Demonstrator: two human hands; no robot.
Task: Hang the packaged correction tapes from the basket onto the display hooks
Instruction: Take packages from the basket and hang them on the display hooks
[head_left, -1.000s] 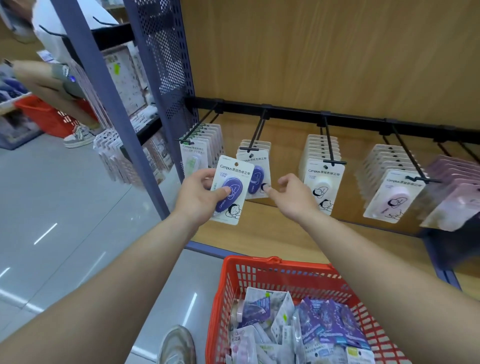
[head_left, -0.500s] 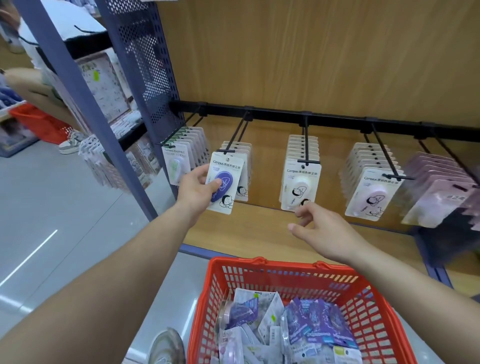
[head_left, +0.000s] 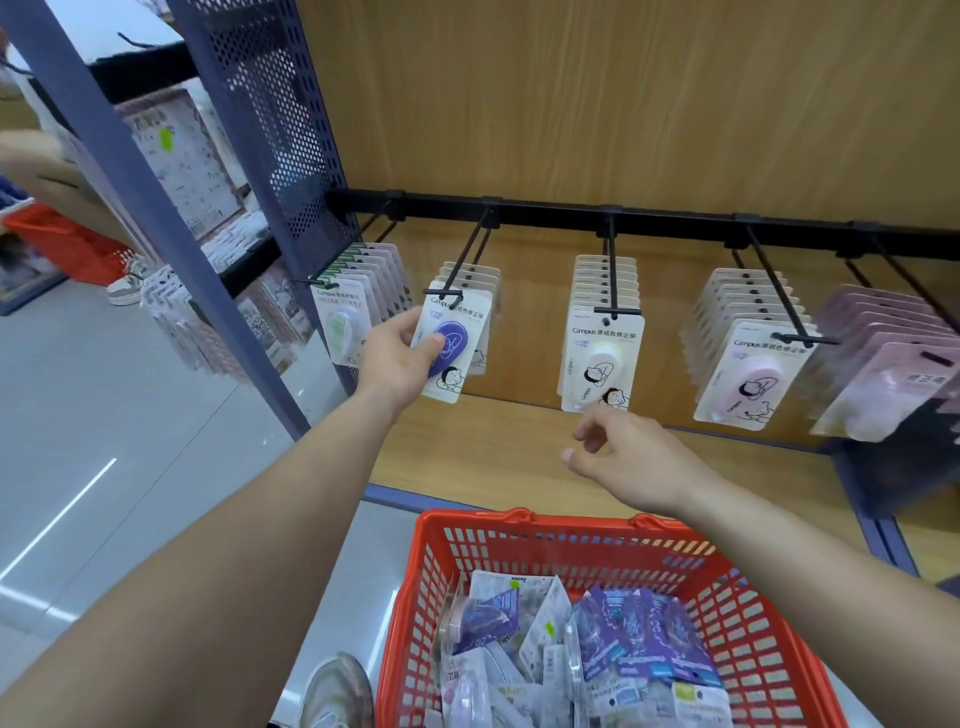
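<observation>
My left hand (head_left: 396, 358) pinches a carded purple correction tape (head_left: 453, 344), its top edge at the tip of the second display hook (head_left: 470, 254), in front of other purple packs. My right hand (head_left: 631, 460) hovers empty with loosely curled fingers above the wooden shelf, below the white-tape hook (head_left: 611, 270). The red basket (head_left: 571, 535) stands below, holding several packaged correction tapes (head_left: 582, 654).
A black rail (head_left: 675, 218) carries more hooks with green packs (head_left: 345, 322) at the left, pink packs (head_left: 748, 358) and lilac packs (head_left: 893, 364) at the right. A blue perforated upright (head_left: 280, 156) borders the left. My shoe (head_left: 337, 693) is beside the basket. Another red basket (head_left: 67, 244) sits far left.
My left hand has carried the purple tape up to the second hook's tip. My right hand let go of the hanging packs and dropped down and right toward the basket.
</observation>
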